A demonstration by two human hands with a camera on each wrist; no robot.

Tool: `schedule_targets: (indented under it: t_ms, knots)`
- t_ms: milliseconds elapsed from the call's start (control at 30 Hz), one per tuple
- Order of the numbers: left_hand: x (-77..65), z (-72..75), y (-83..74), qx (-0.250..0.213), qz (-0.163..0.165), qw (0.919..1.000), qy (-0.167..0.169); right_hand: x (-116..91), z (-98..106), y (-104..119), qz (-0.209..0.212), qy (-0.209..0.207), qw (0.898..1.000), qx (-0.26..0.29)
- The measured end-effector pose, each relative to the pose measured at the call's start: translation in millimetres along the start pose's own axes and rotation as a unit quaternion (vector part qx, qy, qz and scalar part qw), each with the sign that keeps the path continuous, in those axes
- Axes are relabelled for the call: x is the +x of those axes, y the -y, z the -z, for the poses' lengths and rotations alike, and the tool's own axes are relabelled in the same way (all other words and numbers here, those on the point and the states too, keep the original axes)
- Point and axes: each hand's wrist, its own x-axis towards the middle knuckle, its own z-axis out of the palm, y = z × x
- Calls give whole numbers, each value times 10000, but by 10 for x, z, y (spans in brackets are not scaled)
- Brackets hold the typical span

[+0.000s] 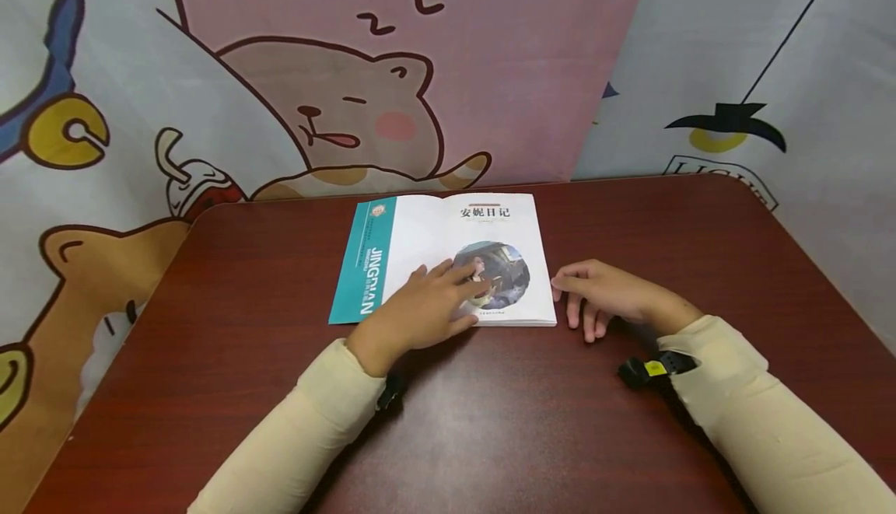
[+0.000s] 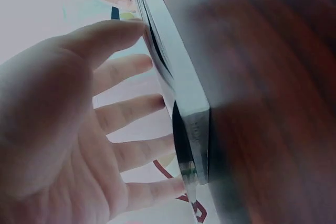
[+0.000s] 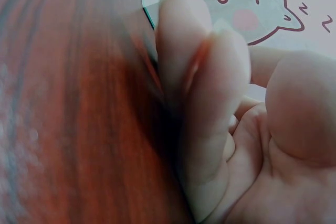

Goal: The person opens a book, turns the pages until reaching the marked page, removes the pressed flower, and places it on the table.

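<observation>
An open book (image 1: 423,226) lies on the table, its teal cover flap (image 1: 367,253) spread to the left. The right-hand page carries a printed title and a round picture (image 1: 511,273). My left hand (image 1: 416,308) rests over the lower middle of the book with fingers spread, its fingertips partly covering the picture. In the left wrist view, those fingers lie along the page beside the book's thick lower edge (image 2: 191,90). At the book's right edge, my right hand (image 1: 609,292) has its index finger and thumb close to the page margin. Its other fingers (image 3: 210,103) hang loosely bent near the tabletop.
The reddish-brown table (image 1: 490,421) has rounded far corners. Directly behind it hangs a cartoon-printed cloth (image 1: 532,71) with a sleeping bear. Black straps with a small device (image 1: 640,372) sit at the wrists, below the cream sleeves (image 1: 742,382).
</observation>
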Motion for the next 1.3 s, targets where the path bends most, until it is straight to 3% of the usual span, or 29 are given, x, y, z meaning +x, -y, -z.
schedule_targets:
  t_ms: [100,400,600,800,933,1133,1300]
  knots:
    - [-10,6,3,83,-172,9997,-165,5,-1,7,-11,5,10000,34]
    - [-1,-14,17,115,-296,9992,-253,5,-6,15,-59,-40,10000,31]
    - [7,-10,21,-181,-606,9970,-444,5,-4,1,-44,-54,10000,5]
    - [2,-13,29,-263,-602,9969,-435,7,-4,-1,-14,-49,10000,7]
    - [10,-19,20,-78,-679,9962,-530,6,2,-7,7,-54,10000,-27]
    - [34,-21,-10,343,-1092,9895,-886,-2,8,-12,3,-50,10000,-58]
    - [38,-12,-23,497,-1129,9874,-990,5,7,-11,-46,-55,10000,-29]
